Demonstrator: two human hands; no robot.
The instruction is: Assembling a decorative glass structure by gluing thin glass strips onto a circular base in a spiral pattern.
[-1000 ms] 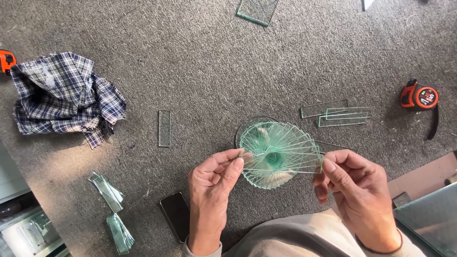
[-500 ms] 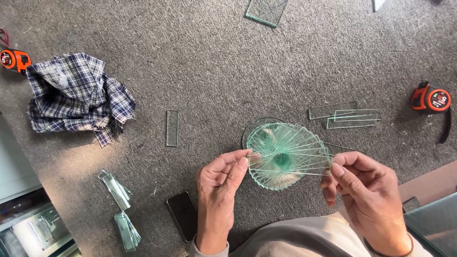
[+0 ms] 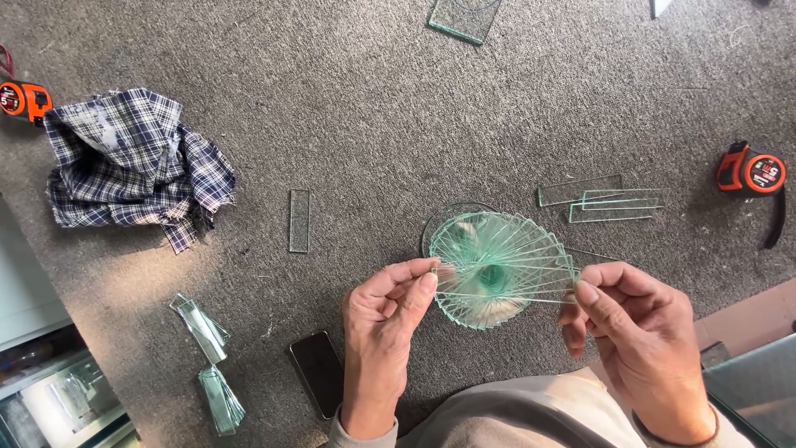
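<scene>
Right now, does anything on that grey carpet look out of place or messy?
Mostly tidy. The checked cloth lies crumpled at the left. Both hands hold a neat fan of glass strips; other strips lie loose nearby. No breakage shows.

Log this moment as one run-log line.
left hand: pinches glass strip | right hand: pinches its other end | below: fanned glass stack | surface: grey carpet
</scene>
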